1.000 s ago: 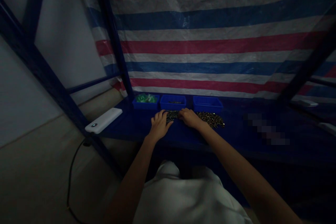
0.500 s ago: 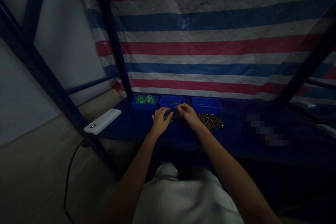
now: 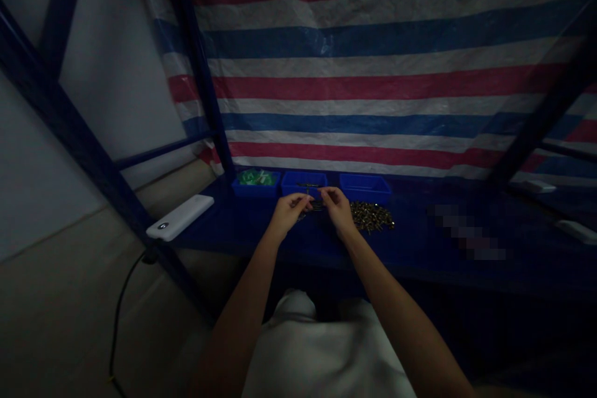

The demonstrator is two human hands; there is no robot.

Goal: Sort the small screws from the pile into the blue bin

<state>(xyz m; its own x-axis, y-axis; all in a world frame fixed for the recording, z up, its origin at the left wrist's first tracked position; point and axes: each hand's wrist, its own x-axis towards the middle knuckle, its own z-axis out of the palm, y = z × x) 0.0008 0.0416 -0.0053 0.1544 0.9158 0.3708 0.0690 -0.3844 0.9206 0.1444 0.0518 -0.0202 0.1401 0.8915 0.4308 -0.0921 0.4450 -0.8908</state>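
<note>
My left hand [image 3: 290, 214] is closed in a pinch, with a tiny upright piece just showing at its fingertips, too small and dark to name. My right hand [image 3: 337, 206] faces it, thumb and finger pressed together; what they hold, if anything, I cannot make out. Below and between the hands lie dark, thin metal pieces [image 3: 318, 205], partly hidden. Beside my right hand is a heap of small brass-coloured metal parts [image 3: 372, 216] on the blue tabletop [image 3: 261, 233]. Behind the hands, a blue bin [image 3: 291, 181] contains some thin dark pieces.
A blue bin [image 3: 237, 188] with green plastic bags stands at the back left, another blue bin [image 3: 366, 186] at the back right. A white power bank [image 3: 181, 216] lies at the left edge. Blue posts [image 3: 198, 68] and a striped sheet [image 3: 354, 87] bound the table.
My left fingers have gone from spread over the dark pieces to a pinch with a small piece showing. My right hand has turned slightly upright, still pinched.
</note>
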